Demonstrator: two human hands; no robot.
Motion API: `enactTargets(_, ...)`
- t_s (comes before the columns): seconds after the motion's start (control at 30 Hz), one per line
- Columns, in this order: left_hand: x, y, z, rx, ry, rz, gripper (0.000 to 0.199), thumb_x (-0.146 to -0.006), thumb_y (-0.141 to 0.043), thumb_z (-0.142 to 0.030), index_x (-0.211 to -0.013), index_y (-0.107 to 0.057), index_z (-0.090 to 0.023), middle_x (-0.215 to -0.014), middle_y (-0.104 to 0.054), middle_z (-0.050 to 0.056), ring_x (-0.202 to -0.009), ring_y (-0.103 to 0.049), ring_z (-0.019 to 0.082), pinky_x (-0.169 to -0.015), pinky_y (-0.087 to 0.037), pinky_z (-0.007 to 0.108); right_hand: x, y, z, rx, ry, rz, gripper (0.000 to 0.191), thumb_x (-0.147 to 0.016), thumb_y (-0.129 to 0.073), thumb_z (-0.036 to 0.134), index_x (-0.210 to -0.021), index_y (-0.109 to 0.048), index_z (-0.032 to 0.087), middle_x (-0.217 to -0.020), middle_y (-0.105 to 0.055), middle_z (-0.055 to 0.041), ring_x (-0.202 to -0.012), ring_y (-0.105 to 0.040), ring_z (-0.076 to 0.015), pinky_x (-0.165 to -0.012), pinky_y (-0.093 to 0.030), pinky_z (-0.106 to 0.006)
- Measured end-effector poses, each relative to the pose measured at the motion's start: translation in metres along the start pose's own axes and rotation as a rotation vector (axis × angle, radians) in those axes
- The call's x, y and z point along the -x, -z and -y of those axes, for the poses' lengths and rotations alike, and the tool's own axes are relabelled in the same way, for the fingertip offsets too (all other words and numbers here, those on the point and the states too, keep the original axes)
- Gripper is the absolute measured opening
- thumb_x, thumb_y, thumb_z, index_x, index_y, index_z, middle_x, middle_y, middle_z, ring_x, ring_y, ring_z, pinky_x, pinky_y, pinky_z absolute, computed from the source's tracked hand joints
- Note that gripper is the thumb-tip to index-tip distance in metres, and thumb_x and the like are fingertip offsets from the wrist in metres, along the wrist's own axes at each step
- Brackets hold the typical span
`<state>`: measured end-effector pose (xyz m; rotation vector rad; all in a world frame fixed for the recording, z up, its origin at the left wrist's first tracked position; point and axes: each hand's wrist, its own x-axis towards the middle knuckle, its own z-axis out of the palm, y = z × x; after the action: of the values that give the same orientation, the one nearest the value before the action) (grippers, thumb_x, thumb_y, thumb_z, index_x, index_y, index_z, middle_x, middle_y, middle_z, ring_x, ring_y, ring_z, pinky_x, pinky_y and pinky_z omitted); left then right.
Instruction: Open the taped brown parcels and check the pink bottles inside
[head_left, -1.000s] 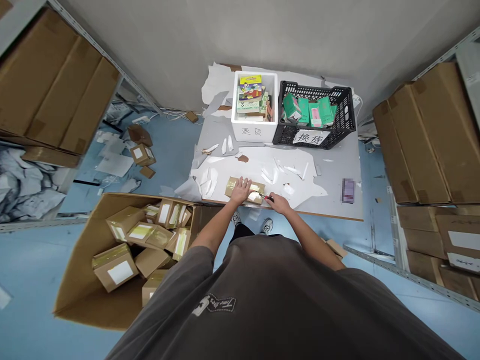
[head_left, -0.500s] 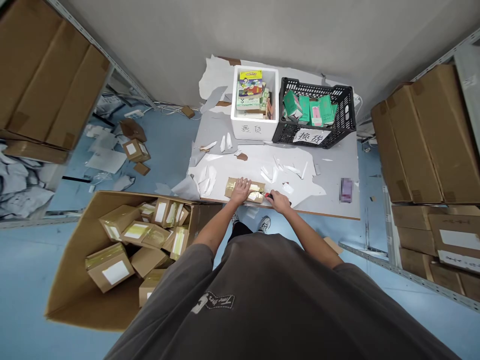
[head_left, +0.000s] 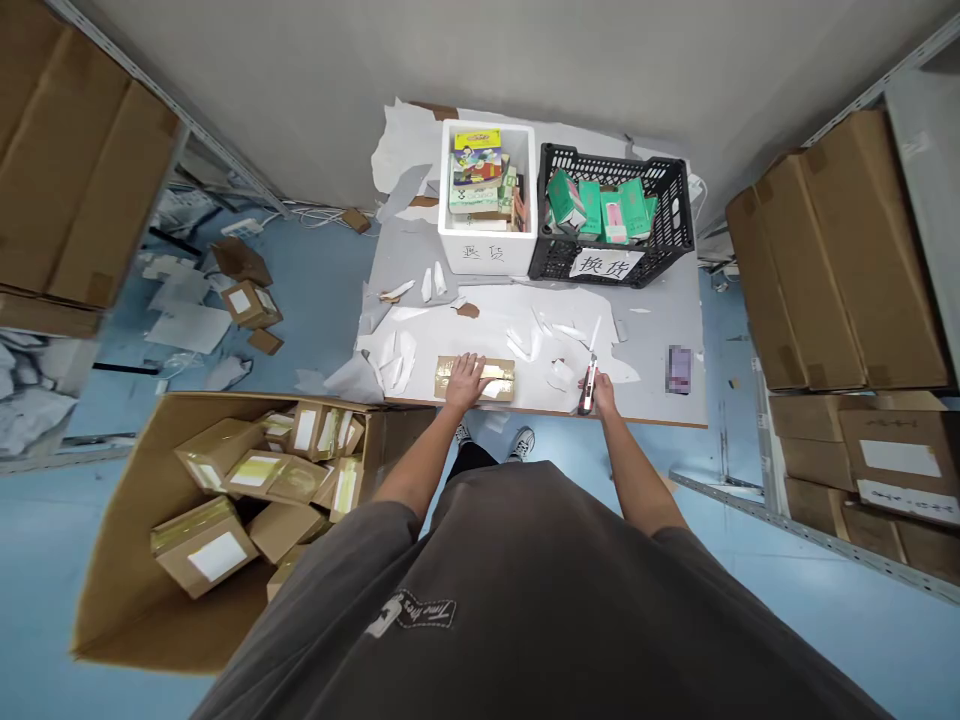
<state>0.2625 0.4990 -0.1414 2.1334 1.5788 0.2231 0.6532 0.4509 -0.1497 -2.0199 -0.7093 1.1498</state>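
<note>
We see both arms [head_left: 418,455] reaching forward from grey short sleeves [head_left: 386,525], slanting inward toward the front edge of the table [head_left: 649,395]. Our left hand [head_left: 466,382] lies palm down across the small cardboard box [head_left: 504,371], fingers laid over its top and pointing away from us, the thumb stuck out to the right; it rests flat on the box rather than gripping it. Our right hand [head_left: 602,391], well apart to the right, is closed around a knife [head_left: 589,386].

The box sits on white paper [head_left: 538,385] close to the table's front edge, its long axis running left to right, nearly in line with that edge. The knife is turned crosswise to it: its long axis runs away from us, the far end leaning slightly right. We cannot make out the blade well, as that end almost meets a pale strip of paper [head_left: 595,332]. Behind the box, a white tub [head_left: 487,255] and a black crate [head_left: 663,264] stand side by side.
</note>
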Motion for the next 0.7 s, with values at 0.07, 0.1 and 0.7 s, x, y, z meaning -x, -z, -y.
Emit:
enactTargets(0.07, 0.0, 0.0, -0.002, -0.025, 0.02, 0.007, 0.07, -0.108, -0.057, -0.057, -0.166, -0.051, -0.018, -0.172, -0.048, 0.022, -0.169, -0.03, 0.038, -0.139, -0.019, 0.065, -0.012, -0.011, -0.011, 0.129, -0.012, -0.056, 0.055, -0.103, -0.034, 0.079, -0.087, -0.047, 0.028, -0.08, -0.067, -0.0016, -0.082, -0.066, -0.0218, -0.075, -0.055, -0.03)
enactTargets(0.1, 0.001, 0.0, -0.002, -0.042, 0.029, 0.012, 0.07, -0.108, -0.057, -0.057, -0.166, -0.051, -0.017, -0.172, -0.048, 0.022, -0.169, -0.029, 0.037, -0.139, -0.019, 0.064, -0.02, -0.014, -0.016, 0.211, -0.017, -0.074, 0.053, -0.105, -0.033, 0.074, -0.087, -0.051, 0.027, -0.081, -0.067, -0.0023, -0.086, -0.065, -0.0226, -0.079, -0.055, -0.031)
enactTargets(0.7, 0.009, -0.001, -0.023, -0.023, 0.092, -0.051, 0.069, -0.105, -0.062, -0.059, -0.163, -0.054, -0.022, -0.175, -0.045, 0.019, -0.162, -0.039, 0.041, -0.134, -0.027, 0.064, 0.087, -0.141, 0.024, 0.302, 0.056, 0.354, 0.082, -0.09, -0.078, 0.06, -0.157, -0.051, 0.022, -0.118, -0.072, -0.0087, -0.092, -0.071, -0.0223, -0.077, -0.065, -0.033)
